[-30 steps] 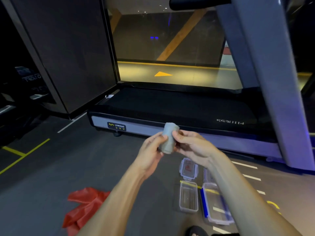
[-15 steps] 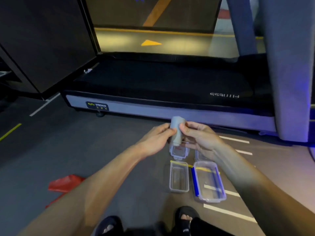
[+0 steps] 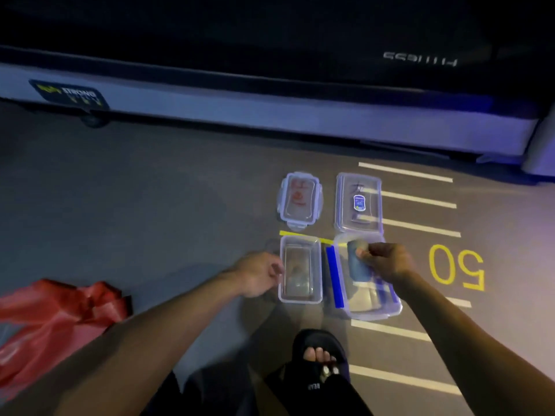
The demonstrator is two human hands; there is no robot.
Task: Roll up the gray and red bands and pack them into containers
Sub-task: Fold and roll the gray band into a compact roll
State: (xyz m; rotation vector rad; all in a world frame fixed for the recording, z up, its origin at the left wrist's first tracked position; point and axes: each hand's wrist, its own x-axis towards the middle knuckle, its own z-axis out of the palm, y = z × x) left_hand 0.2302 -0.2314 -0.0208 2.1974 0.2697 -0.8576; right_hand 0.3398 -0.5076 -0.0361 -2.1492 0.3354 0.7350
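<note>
Two clear plastic containers lie open on the floor, side by side; the right hand [image 3: 387,262] pinches the rolled gray band [image 3: 357,262] between thumb and fingertips, low over the far end of the larger container [image 3: 387,310] — whether the roll touches its bottom I cannot tell. The roll is a short soft cylinder, matte; its long axis runs roughly twelve to six, matching the box's length, so it should drop straight in. The left hand [image 3: 258,273] hangs loosely curled and holds nothing, just at nine o'clock of the smaller container [image 3: 300,298]. Both lids rest at twelve o'clock of their boxes: a small lid [image 3: 300,201] with red print and a large lid [image 3: 359,202] with a blue sticker. The red band [image 3: 57,319] — thin, crumpled, glossy — lies unrolled at eight o'clock, nearer the left hand.
</note>
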